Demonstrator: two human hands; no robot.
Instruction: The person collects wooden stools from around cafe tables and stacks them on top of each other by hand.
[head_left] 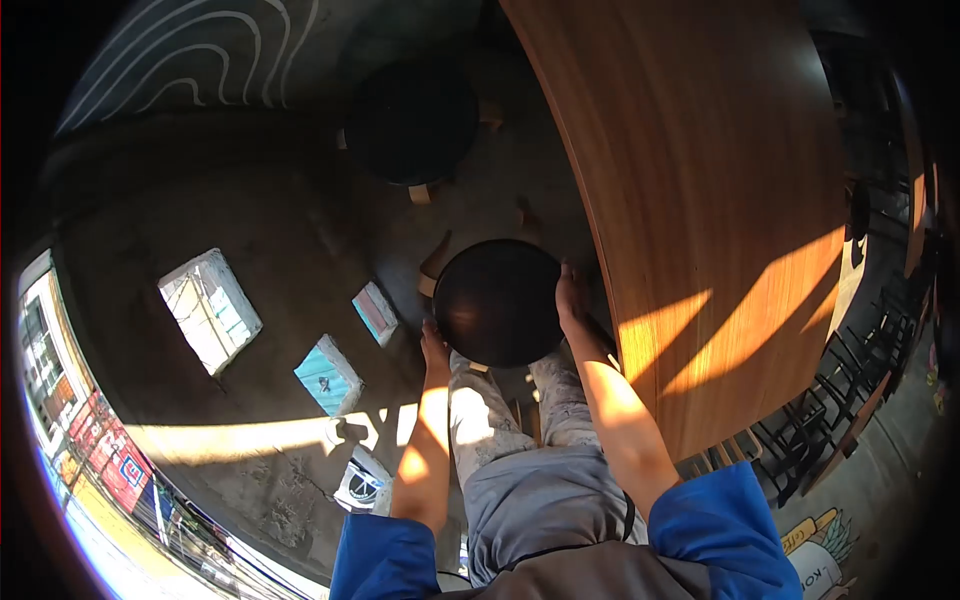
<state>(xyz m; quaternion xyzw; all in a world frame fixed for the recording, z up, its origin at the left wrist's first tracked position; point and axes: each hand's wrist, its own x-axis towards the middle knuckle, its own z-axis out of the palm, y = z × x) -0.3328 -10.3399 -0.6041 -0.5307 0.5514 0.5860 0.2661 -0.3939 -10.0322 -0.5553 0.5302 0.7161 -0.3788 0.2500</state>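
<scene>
A round stool with a dark seat [498,305] and pale wooden legs is in front of my body, just above my knees in view. My left hand [434,342] grips the left side of its rim. On the opposite side, my right hand [569,294] is closed against the rim, close to the edge of a long wooden table [700,200]. The seat hides part of the fingers of both hands.
Another round dark stool [415,125] stands in shadow farther ahead. To the left rises a dark wall [240,330] with several small square openings. Several dark chairs [815,410] are beyond the wooden table, on the right.
</scene>
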